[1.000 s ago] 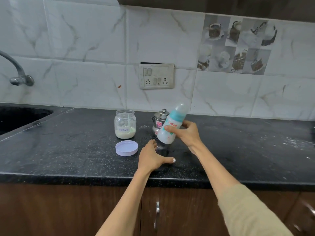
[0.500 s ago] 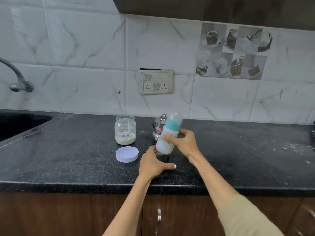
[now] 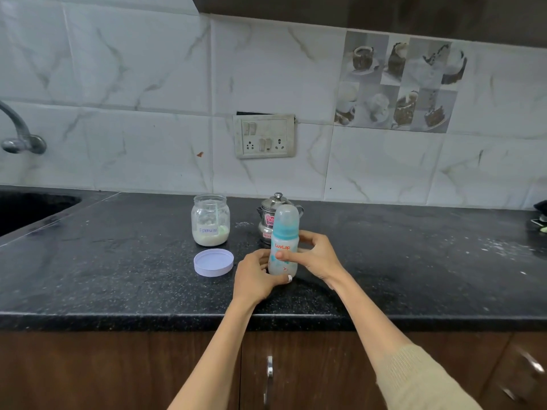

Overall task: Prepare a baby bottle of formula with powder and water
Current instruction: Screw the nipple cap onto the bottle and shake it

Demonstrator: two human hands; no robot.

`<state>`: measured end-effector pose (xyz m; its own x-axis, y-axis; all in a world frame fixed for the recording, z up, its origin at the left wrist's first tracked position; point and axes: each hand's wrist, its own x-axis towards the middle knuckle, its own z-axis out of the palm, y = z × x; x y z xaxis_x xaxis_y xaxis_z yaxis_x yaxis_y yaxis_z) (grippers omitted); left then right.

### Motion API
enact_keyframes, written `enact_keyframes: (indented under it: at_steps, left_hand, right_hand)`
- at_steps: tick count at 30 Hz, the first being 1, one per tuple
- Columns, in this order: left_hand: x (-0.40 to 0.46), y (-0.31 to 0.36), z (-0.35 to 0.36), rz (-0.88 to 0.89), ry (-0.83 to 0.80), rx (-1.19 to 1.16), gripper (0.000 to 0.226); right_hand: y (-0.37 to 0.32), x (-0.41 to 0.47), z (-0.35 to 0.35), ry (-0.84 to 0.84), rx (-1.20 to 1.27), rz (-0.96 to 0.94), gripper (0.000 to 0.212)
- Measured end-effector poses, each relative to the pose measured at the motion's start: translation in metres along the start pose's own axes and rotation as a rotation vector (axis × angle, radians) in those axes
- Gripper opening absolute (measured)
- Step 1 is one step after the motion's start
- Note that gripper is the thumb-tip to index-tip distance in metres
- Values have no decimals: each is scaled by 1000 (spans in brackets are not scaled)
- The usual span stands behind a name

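A capped baby bottle (image 3: 284, 232) with a teal collar and milky contents stands upright on the black counter (image 3: 118, 279). My right hand (image 3: 316, 255) grips its body from the right, thumb across the front. My left hand (image 3: 256, 278) wraps the bottle's base from the left, thumb under the front. An open glass jar labelled Formula (image 3: 210, 220), with powder at the bottom, stands to the left. Its lilac lid (image 3: 213, 262) lies flat in front of it. A small steel pot (image 3: 268, 220) with a lid stands just behind the bottle.
A sink basin (image 3: 26, 211) and tap (image 3: 17, 134) sit at the far left. A wall socket (image 3: 265, 137) is on the tiled backsplash. White powder specks lie on the counter at right. Dark objects (image 3: 540, 217) sit at the right edge. Cabinet doors are below.
The bottle was tilted in the air in my right hand; now it stands upright on the counter. My left hand moved from resting on the counter to holding the bottle's base.
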<state>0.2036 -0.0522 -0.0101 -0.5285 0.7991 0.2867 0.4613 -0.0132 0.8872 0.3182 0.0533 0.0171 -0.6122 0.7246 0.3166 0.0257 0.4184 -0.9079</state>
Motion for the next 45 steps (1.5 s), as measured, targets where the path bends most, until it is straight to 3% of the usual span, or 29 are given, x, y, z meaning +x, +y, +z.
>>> enact_keyframes:
  at_steps: [6, 16, 22, 32, 45]
  left_hand:
    - [-3, 2, -2, 10, -2, -10, 61]
    - [-3, 4, -1, 0, -6, 41, 66]
    - [-1, 1, 0, -36, -29, 86, 82]
    - [3, -10, 0, -54, -80, 38, 89]
    - [11, -10, 1, -120, -144, 31, 93]
  right_hand:
    - [12, -4, -2, -65, 51, 24, 63]
    - [13, -10, -1, -126, -149, 13, 67]
    - [13, 3, -18, -199, -306, 32, 68]
    - [43, 46, -120, -2, -278, 184, 57]
    - [66, 70, -129, 19, -165, 175, 50]
